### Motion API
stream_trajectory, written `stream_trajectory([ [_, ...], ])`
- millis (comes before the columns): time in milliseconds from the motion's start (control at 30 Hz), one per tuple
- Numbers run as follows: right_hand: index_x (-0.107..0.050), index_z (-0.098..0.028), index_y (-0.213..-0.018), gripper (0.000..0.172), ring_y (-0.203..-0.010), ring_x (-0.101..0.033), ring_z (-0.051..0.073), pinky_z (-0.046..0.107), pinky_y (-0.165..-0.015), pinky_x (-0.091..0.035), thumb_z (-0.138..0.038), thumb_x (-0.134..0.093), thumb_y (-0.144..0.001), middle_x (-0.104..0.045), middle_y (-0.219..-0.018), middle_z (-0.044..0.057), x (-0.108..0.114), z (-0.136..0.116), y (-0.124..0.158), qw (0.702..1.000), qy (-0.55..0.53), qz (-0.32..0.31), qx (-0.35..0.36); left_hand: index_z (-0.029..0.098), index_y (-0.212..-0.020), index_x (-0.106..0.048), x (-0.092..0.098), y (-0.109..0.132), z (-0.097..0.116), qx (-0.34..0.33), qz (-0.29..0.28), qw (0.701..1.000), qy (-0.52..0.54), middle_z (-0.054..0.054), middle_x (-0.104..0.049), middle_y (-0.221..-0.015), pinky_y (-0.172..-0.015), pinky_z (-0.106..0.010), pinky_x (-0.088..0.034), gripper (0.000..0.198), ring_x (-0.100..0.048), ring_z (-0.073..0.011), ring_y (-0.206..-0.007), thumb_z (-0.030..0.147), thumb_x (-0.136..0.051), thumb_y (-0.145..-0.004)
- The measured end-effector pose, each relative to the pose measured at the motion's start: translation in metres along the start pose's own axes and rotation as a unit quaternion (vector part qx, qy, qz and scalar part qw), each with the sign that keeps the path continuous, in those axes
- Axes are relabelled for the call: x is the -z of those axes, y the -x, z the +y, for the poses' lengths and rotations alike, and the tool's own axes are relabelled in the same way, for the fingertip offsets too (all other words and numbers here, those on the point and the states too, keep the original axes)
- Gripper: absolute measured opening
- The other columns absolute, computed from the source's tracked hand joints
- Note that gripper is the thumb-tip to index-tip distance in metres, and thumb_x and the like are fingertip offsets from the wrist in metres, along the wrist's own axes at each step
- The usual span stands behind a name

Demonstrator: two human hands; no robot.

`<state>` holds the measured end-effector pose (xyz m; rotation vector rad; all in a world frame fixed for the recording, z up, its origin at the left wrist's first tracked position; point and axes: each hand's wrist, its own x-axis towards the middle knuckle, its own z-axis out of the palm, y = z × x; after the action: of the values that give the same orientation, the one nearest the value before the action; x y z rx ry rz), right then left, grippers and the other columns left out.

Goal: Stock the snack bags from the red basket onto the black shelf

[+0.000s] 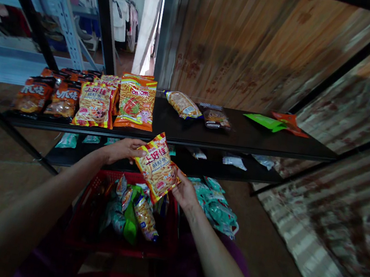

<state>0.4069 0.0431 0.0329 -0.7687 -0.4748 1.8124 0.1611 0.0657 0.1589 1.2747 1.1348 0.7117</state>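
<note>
Both my hands hold one yellow and red snack bag [158, 167] above a red basket [86, 216]. My left hand [122, 149] grips the bag's upper left corner. My right hand [185, 193] supports its lower right edge from beneath. The basket below contains several more snack packets [133, 210], among them a green one. On the black shelf [241, 138] just ahead lie matching yellow and red bags [94, 104] and an orange bag [136, 102].
Dark orange snack bags [46, 96] lie at the shelf's left end. A clear bag [182, 104], a dark packet [216, 117], and green [266, 122] and orange packets lie further right. Teal packets [216, 203] sit on the lower shelf. Metal racking stands at left.
</note>
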Motion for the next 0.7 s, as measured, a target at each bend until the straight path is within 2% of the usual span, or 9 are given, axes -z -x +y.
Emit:
stream_trajectory([
  [133,-0.069,-0.020,-0.091,0.020,-0.084,-0.068,0.017,0.030,-0.083,-0.053,-0.028,-0.072,-0.073,-0.075,-0.091,0.001,0.007,-0.005,0.003,1.000,-0.008,-0.005,0.003,0.015,-0.096,-0.068,-0.007,-0.008,-0.012,-0.027,-0.001,0.998,0.057,-0.008,-0.070,-0.088,-0.068,-0.031,-0.048,0.045,-0.063,-0.0191,-0.076,0.040,-0.077,-0.060],
  [267,-0.068,-0.020,-0.094,0.022,-0.089,-0.068,0.017,0.031,-0.087,-0.052,-0.030,-0.071,-0.074,-0.074,-0.094,0.002,0.009,-0.004,0.006,1.000,-0.018,-0.013,0.005,0.015,-0.096,-0.067,-0.028,-0.005,-0.026,-0.063,0.067,0.983,0.158,-0.007,-0.071,-0.095,-0.083,-0.035,-0.047,0.045,-0.063,-0.0192,-0.087,0.042,-0.077,-0.061],
  [367,-0.067,-0.021,-0.095,0.026,-0.093,-0.067,0.018,0.033,-0.090,-0.051,-0.033,-0.072,-0.074,-0.074,-0.096,0.002,0.006,0.001,0.005,1.000,-0.019,-0.009,0.010,0.016,-0.099,-0.066,-0.047,0.002,-0.039,-0.075,0.087,0.971,0.211,-0.007,-0.071,-0.100,-0.091,-0.037,-0.045,0.046,-0.064,-0.0197,-0.092,0.044,-0.075,-0.064],
  [533,-0.067,-0.023,-0.093,0.028,-0.101,-0.064,0.023,0.038,-0.090,-0.050,-0.039,-0.073,-0.071,-0.073,-0.096,0.003,0.000,0.006,0.005,1.000,0.015,-0.006,0.015,0.016,-0.095,-0.065,-0.067,0.004,-0.056,-0.060,0.161,0.953,0.248,-0.006,-0.072,-0.092,-0.080,-0.034,-0.049,0.046,-0.066,-0.0204,-0.084,0.050,-0.072,-0.066],
  [700,-0.069,-0.024,-0.089,0.027,-0.093,-0.066,0.022,0.036,-0.083,-0.051,-0.038,-0.075,-0.067,-0.073,-0.091,0.002,0.001,0.005,0.007,0.996,0.087,0.013,-0.001,0.015,-0.086,-0.064,-0.063,0.001,-0.055,-0.069,0.216,0.943,0.244,-0.005,-0.072,-0.082,-0.071,-0.031,-0.051,0.045,-0.066,-0.0209,-0.079,0.053,-0.072,-0.063],
])
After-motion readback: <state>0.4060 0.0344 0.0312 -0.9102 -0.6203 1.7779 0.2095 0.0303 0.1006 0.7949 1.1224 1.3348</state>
